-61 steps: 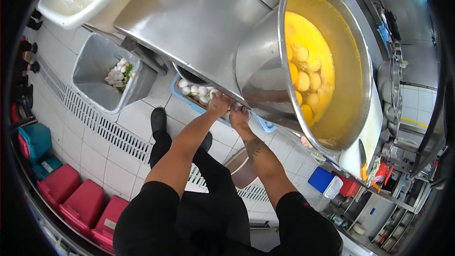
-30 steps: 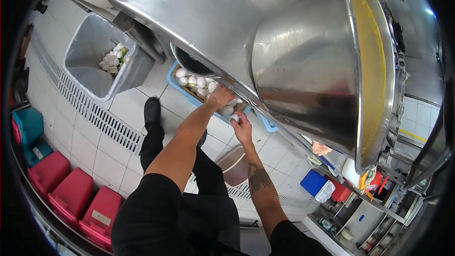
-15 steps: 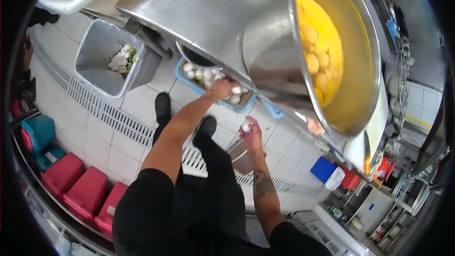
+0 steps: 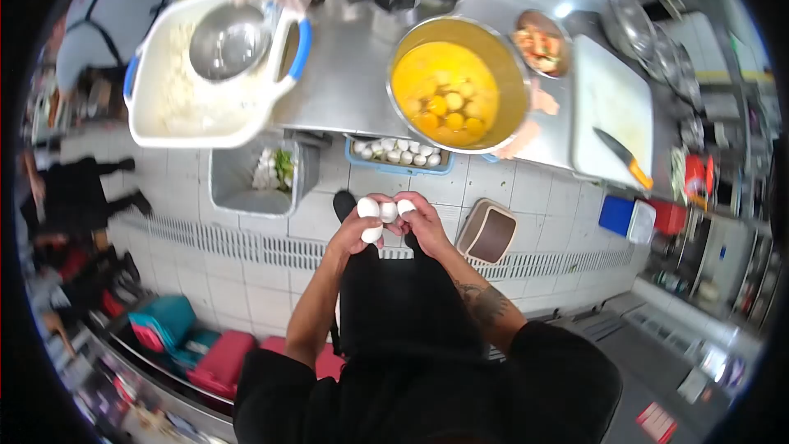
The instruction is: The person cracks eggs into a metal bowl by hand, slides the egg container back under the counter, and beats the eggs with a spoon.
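Close together in front of my body, my two hands hold several white eggs. Two of them, one an egg [image 4: 368, 207] nearest its thumb, are in my left hand [image 4: 349, 234], with fingers curled round them. My right hand [image 4: 427, 230] grips another egg [image 4: 406, 207] at its fingertips. A middle egg [image 4: 389, 212] sits between the hands; which one bears it I cannot tell. Beyond them, a blue crate [image 4: 400, 169] of white eggs rests low beside the table. A large metal pot [image 4: 516, 86] on the steel table contains cracked eggs with whole yolks.
A lined bin [image 4: 234, 197] with eggshells and greens stands left of the crate. On the table are a white tub [image 4: 148, 119], a cutting board [image 4: 596, 99] with a knife [image 4: 620, 154], and a bowl of food [image 4: 538, 45]. A brown-lidded bin [image 4: 489, 232] is at right.
My left hand has left the egg crate and come back with eggs to meet my right hand. The view has turned and pulled back, showing more of the table.
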Action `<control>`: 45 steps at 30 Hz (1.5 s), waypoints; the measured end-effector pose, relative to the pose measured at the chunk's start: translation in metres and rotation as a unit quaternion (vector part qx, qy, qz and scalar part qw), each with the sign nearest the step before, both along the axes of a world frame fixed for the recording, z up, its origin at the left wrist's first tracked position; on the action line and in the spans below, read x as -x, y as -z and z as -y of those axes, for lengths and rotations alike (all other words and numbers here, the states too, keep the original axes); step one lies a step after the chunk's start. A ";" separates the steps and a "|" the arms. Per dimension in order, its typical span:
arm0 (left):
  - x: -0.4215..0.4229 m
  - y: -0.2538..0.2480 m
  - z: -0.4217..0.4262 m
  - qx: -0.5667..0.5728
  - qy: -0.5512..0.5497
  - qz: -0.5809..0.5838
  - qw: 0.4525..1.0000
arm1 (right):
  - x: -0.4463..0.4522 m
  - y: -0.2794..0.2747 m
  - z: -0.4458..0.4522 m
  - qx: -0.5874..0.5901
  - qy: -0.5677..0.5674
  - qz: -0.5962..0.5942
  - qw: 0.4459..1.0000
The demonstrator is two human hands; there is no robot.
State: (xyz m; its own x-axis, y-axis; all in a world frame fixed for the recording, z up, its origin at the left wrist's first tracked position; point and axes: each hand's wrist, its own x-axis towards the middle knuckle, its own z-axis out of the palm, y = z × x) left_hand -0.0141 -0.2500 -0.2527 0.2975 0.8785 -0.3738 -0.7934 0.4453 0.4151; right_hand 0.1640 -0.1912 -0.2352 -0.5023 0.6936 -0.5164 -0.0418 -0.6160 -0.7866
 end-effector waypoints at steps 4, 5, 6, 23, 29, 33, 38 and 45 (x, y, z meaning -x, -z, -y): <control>0.026 -0.075 -0.008 -0.056 0.066 -0.032 0.996 | 0.021 -0.104 -0.007 -0.180 -0.047 0.002 0.982; 0.030 -0.091 -0.014 -0.062 0.067 -0.047 0.995 | 0.021 -0.127 -0.016 -0.139 -0.035 -0.007 0.990; 0.033 -0.107 -0.016 -0.063 0.067 -0.060 0.994 | 0.017 -0.149 -0.020 -0.093 -0.026 -0.017 0.995; -0.012 -0.277 -0.141 -0.223 -0.027 -0.645 0.731 | -0.075 -0.200 -0.149 -0.621 -0.088 0.264 0.733; -0.031 -0.271 -0.193 -0.287 -0.026 -0.800 0.526 | -0.053 -0.206 -0.203 -0.079 0.006 -0.089 0.993; -0.038 -0.286 -0.218 -0.258 -0.027 -0.829 0.496 | -0.018 -0.213 -0.241 -0.023 -0.027 -0.064 0.997; -0.035 -0.269 -0.227 -0.210 -0.074 -0.851 0.476 | 0.001 -0.229 -0.237 -0.180 -0.002 0.054 0.982; -0.030 -0.260 -0.225 -0.194 -0.088 -0.864 0.457 | 0.009 -0.196 -0.254 -0.399 -0.047 0.100 0.910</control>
State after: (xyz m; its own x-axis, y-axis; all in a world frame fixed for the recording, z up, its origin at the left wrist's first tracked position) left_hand 0.0159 -0.0247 0.0070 -0.2361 0.9316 0.2765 0.8570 0.0655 0.5111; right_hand 0.1549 0.0631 -0.0388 -0.5295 0.8471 0.0460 0.1751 0.1621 -0.9711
